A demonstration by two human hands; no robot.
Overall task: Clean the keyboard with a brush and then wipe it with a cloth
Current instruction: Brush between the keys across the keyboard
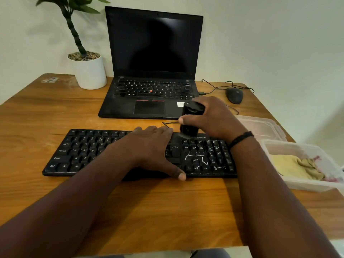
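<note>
Two bare hands work over a black full-size keyboard (89,151) that lies across the middle of a brown wooden table (158,211). The left hand (149,148) lies flat on the keys at the centre, fingers straight and close together, thumb spread toward the near edge; it hides the middle keys. The right hand (210,118) grips a black chunky brush (189,120), fingers curled round its far side and thumb pressed on the near side. The brush stands nearly upright over the far edge of the keyboard, right of centre — its lower end is blurred, so the bristles are hard to make out, and whether they touch the keys cannot be told. Pale streaks and specks lie on the right-hand keys around the arrow block. A dark braided band (240,139) circles the right wrist, and the right forearm covers the keyboard's right end.

Beyond the keyboard stands an open black laptop (154,71) with a dark screen; the brush and hand hide its near right corner. At the far left a green plant in a white pot (89,71) is cut off at the top. At the far right lies a black corded mouse (234,95). On the right edge sits a clear plastic tub (297,185) holding a crumpled yellow cloth (296,167) — the tub runs out of view — and a clear plastic lid (260,125) lies just beyond it.
</note>
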